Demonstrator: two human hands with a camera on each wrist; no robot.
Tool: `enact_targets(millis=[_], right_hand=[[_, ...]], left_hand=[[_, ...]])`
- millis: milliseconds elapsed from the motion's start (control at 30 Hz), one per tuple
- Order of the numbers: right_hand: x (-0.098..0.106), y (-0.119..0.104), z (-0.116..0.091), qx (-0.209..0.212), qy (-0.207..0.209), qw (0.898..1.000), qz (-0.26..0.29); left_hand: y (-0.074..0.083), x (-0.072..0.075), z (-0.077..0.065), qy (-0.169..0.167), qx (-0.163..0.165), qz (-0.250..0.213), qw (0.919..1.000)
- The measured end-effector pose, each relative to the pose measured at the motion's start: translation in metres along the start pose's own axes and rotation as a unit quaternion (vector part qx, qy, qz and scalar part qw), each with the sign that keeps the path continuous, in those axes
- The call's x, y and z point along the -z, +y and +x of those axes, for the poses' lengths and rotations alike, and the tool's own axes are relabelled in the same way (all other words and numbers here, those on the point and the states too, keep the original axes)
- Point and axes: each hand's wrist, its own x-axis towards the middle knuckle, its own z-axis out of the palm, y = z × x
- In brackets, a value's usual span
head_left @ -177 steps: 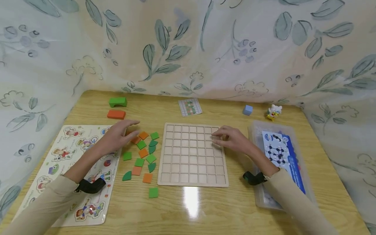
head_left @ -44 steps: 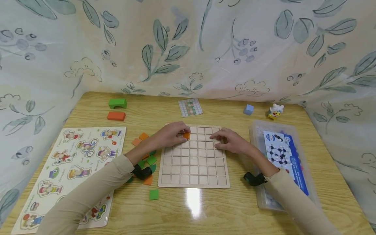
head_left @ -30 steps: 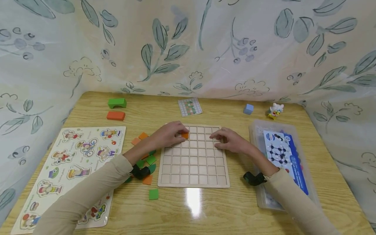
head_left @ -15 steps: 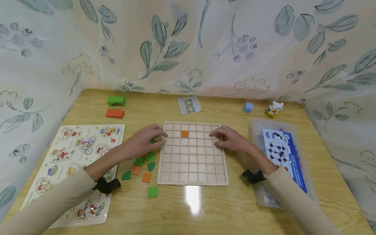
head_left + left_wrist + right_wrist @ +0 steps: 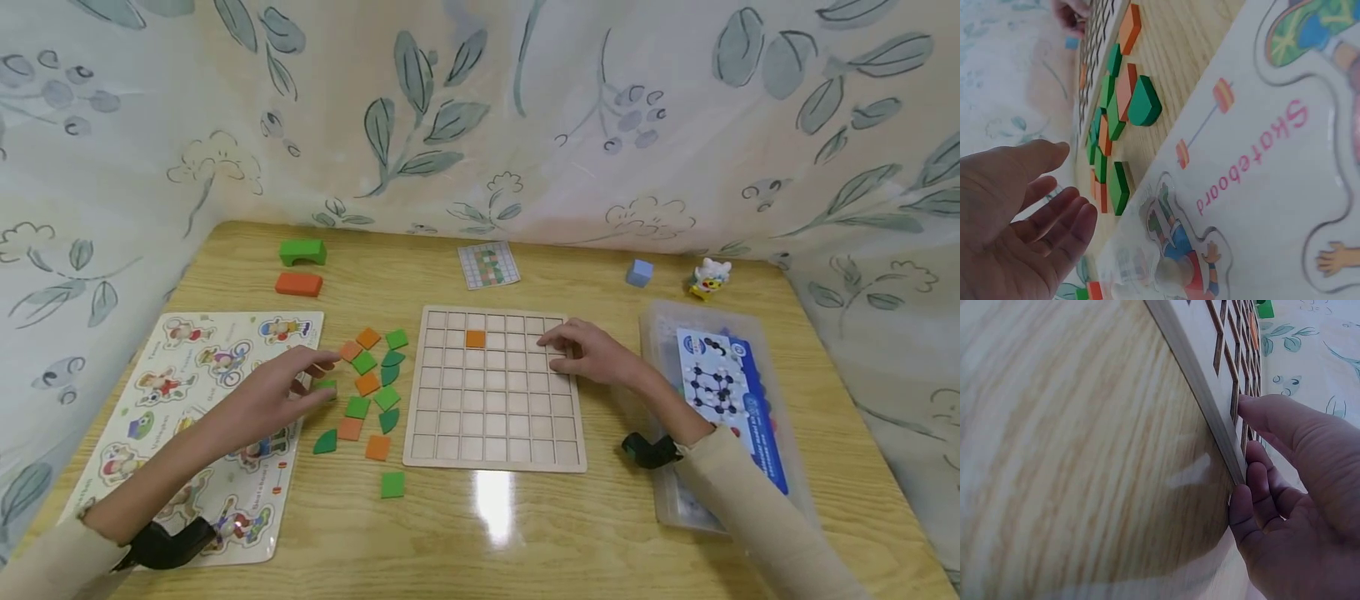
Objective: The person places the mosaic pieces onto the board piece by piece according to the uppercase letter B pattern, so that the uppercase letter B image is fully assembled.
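My left hand (image 5: 276,393) hovers over the right edge of the picture puzzle board (image 5: 176,383), beside a green square tile (image 5: 326,387). Its fingers are apart and loosely bent, with nothing between them in the left wrist view. My right hand (image 5: 596,354) rests at the right edge of the wooden grid board (image 5: 495,469); in the right wrist view, the thumb lies over the grid and the fingertips touch near the edge. An orange square tile (image 5: 476,339) sits in a grid cell toward the back left. Several green and orange tiles (image 5: 367,383), some quarter-rounded, lie left of the grid.
A pattern card (image 5: 489,265) lies behind the grid. Back left are a green arch block (image 5: 303,252) and a red block (image 5: 298,284). A blue cube (image 5: 640,272), a toy figure (image 5: 709,278) and a clear plastic box (image 5: 660,317) stand at the right.
My left hand carried an orange tile from the pile to the grid, let go of it in a cell, then moved back left past the tiles. The right hand stays at the board's edge.
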Motion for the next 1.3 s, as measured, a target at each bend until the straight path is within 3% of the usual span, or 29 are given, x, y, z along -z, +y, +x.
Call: enact_targets(millis=[367,667,1000,1300], right_hand=[[0.0,-0.002,0.0,0.006,0.002,1.0,0.004],[0.002,-0.001,-0.002,0.003,0.006,1.0,0.002],[-0.001,-0.003,0.0,0.005,-0.003,1.0,0.01],[0.001,-0.003,-0.002,-0.007,-0.003,1.0,0.005]], left_hand=[[-0.003,-0.001,-0.008,0.004,-0.011,0.024,0.9996],[-0.006,-0.005,-0.006,0.022,-0.023,0.049,0.9983],[-0.008,0.002,-0.005,-0.017,-0.018,0.051,0.9984],[-0.008,0.002,-0.007,-0.032,-0.015,0.046,0.9983]])
